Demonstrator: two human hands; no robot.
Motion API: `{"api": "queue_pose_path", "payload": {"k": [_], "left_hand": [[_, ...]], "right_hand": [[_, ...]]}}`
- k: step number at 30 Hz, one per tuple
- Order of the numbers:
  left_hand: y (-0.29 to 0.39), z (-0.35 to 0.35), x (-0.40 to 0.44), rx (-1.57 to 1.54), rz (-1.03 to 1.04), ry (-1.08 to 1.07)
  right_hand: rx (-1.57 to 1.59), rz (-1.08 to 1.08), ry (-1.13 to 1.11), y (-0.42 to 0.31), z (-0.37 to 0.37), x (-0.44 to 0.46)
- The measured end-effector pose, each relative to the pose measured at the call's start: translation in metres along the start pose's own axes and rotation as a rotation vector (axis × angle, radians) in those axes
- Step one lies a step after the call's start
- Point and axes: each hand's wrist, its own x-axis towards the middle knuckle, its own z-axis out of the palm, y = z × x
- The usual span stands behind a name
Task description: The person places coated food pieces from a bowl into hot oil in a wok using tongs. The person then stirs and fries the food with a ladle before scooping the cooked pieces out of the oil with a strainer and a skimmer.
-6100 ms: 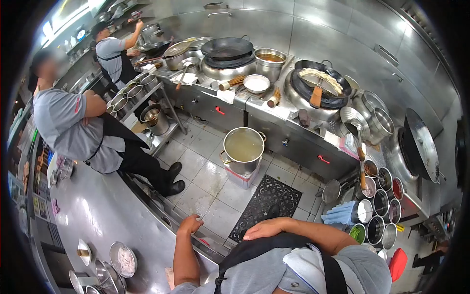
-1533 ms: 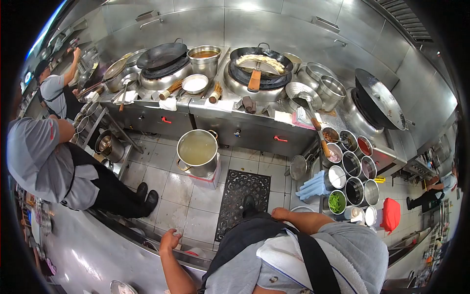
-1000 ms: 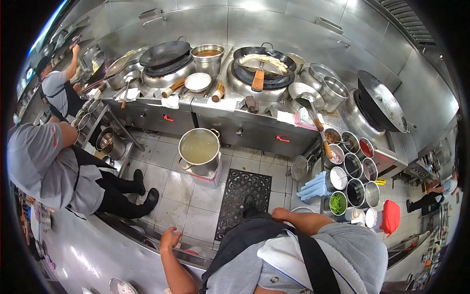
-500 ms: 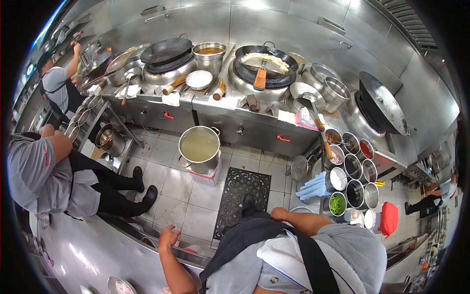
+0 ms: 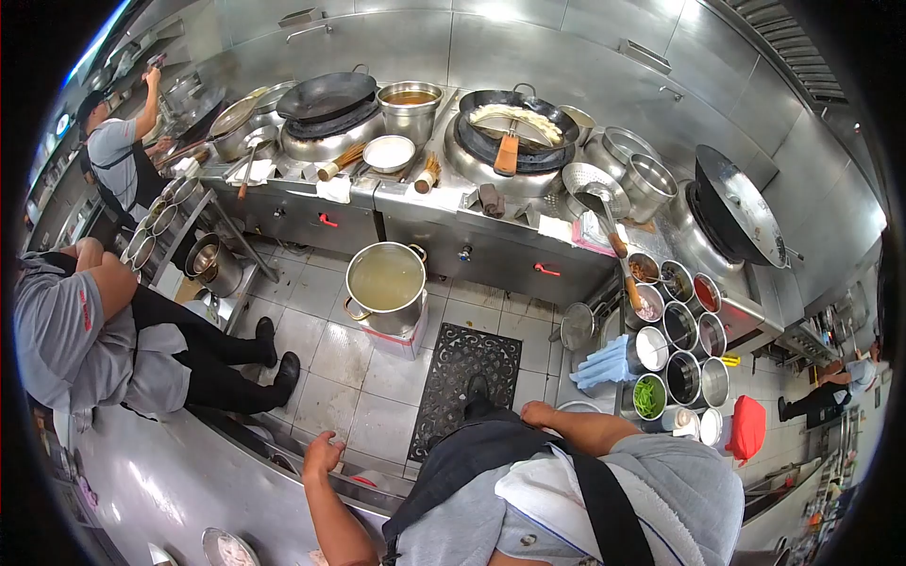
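My left hand (image 5: 324, 454) hangs by the edge of the steel counter (image 5: 179, 472), fingers loosely apart and holding nothing. My right hand (image 5: 538, 413) rests low in front of my body beside the dark apron (image 5: 453, 462), its fingers curled in, with nothing seen in them. Right of it stand several steel containers, one with cut green vegetables (image 5: 648, 397). Ahead on the floor, a big pot (image 5: 385, 278) of cloudy liquid sits on a box. On the range, a wok (image 5: 519, 106) holds pale food and a wooden-handled strainer (image 5: 506, 154).
A black mat (image 5: 465, 382) lies on the tiles beneath my foot. Left, a person with folded arms (image 5: 104, 311) leans at the counter; another person (image 5: 118, 151) works a wok farther back. A tilted wok (image 5: 741, 203) stands right. Blue cloths (image 5: 601, 363) hang beside the containers.
The view has shifted slightly. The far-left person's raised arm is a little higher, and the flame near that wok no longer shows. My hands stay in place.
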Motion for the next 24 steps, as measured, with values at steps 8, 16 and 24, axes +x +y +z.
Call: {"api": "queue_pose_path", "payload": {"k": [8,16,24], "left_hand": [[0.003,-0.001,-0.002,0.018,-0.006,-0.004],[0.006,-0.002,-0.002,0.020,0.009,0.004],[0.000,0.001,0.001,0.010,0.024,0.006]], "right_hand": [[-0.012,0.054,-0.050,-0.002,0.000,0.002],[-0.101,-0.050,0.027,0.003,0.003,0.003],[-0.142,-0.087,0.029,0.008,0.008,0.010]]}}
